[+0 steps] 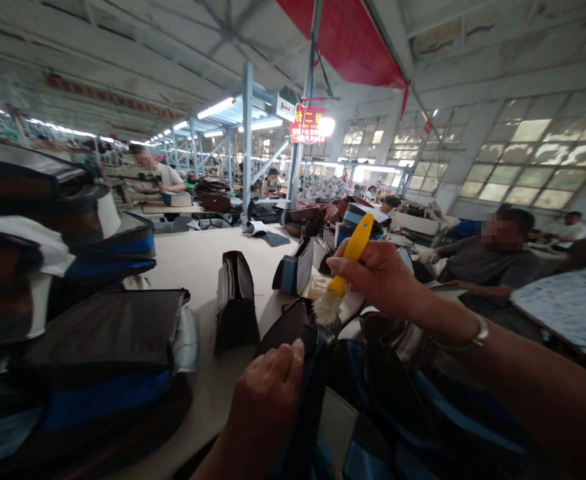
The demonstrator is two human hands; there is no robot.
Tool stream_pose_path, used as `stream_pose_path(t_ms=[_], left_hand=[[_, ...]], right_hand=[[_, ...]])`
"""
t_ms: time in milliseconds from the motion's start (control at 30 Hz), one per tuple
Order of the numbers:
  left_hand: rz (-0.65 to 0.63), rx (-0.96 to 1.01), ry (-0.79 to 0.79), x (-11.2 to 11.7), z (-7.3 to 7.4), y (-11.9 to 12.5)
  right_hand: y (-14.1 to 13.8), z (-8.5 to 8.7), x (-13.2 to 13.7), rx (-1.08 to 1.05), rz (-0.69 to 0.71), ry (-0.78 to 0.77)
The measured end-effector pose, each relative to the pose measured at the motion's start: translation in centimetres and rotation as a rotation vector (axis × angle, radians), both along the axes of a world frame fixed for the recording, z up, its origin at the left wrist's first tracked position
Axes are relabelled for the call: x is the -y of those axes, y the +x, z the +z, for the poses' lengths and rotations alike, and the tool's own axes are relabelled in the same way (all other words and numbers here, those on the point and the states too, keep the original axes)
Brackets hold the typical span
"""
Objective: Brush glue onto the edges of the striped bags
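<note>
My right hand (380, 272) is closed round the yellow handle of a brush (353, 248). Its pale, ragged bristles point down at the upper edge of a dark bag piece (293, 327) and look close to it or touching. With closed fingers, my left hand (267, 383) grips that same dark piece near its top edge. To its left, a black bag piece with pale layers (237, 307) stands upright on the white table (200, 257). Behind the brush sits a smaller black piece with a blue stripe (293, 270).
Stacked dark bags with blue panels (107, 333) rise on the left. More dark and blue pieces (423, 400) crowd the right, below my forearm. A co-worker (493, 253) sits at the right, another person (157, 173) works farther back. A blue post (247, 140) stands beyond the table.
</note>
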State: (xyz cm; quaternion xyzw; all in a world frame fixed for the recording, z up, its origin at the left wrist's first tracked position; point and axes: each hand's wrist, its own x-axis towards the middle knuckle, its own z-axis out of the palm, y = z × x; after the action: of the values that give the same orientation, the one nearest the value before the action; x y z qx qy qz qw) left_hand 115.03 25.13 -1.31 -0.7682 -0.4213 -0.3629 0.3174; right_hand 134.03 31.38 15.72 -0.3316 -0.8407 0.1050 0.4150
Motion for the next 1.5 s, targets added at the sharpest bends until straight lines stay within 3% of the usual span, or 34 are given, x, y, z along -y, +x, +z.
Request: stream_pose_path(t_ms=[100,233,367,433,533,600,667,733,833,900,967,1200,1367,1433,1500], left_hand=[[0.001,-0.047,0.052,0.5,0.8,0.5],[-0.024,-0.067,0.068,0.7,1.4,0.8],[-0.032,-0.073,0.053,0.7,1.0,1.0],[-0.037,-0.071,0.042,0.8,0.7,1.0],[-0.049,-0.038,0.007,0.7,0.3,0.5],[-0.072,0.073,-0.08,0.5,0.2,-0.4],[-0.098,0.261,-0.193,0.0,0.2,-1.8],[-0.094,0.449,-0.3,-0.6,0.2,-3.5],[-0.061,0.583,-0.375,-1.5,0.2,-5.9],[-0.053,0.537,-0.37,-1.6,0.3,-7.0],[-0.023,0.482,-0.369,-1.3,0.5,-7.4],[0.173,0.641,-0.536,0.8,1.3,-7.1],[-0.085,0.7,-0.678,0.8,2.0,-7.6],[-0.142,0.728,-0.72,0.8,2.3,-7.7],[-0.161,0.754,-0.75,0.6,2.5,-7.7]], right_hand=[[-1.0,-0.9,0.4,0.171,0.05,-0.058],[-1.4,-1.9,0.6,0.28,-0.042,0.148],[-2.2,-2.2,0.6,0.332,0.027,0.095],[-2.6,-2.1,0.3,0.422,-0.014,0.142],[-2.2,-1.5,-0.1,0.278,-0.122,0.219],[-1.2,-1.2,0.2,-0.06,-0.114,0.107],[-0.1,-2.1,0.7,-0.46,-0.051,-0.182],[0.5,-4.4,1.3,-0.773,0.028,-0.553],[-0.5,-9.5,1.8,-0.959,0.211,-0.949],[-2.1,-12.5,1.9,-1.036,0.359,-1.037],[-4.2,-14.3,2.0,-1.119,0.469,-1.061],[-9.0,-15.2,2.1,-1.21,0.657,-1.193],[-8.2,-13.8,1.2,-1.205,0.482,-1.117],[-7.1,-12.5,0.8,-1.227,0.367,-0.916],[-6.4,-11.2,0.6,-1.146,0.243,-0.619]])
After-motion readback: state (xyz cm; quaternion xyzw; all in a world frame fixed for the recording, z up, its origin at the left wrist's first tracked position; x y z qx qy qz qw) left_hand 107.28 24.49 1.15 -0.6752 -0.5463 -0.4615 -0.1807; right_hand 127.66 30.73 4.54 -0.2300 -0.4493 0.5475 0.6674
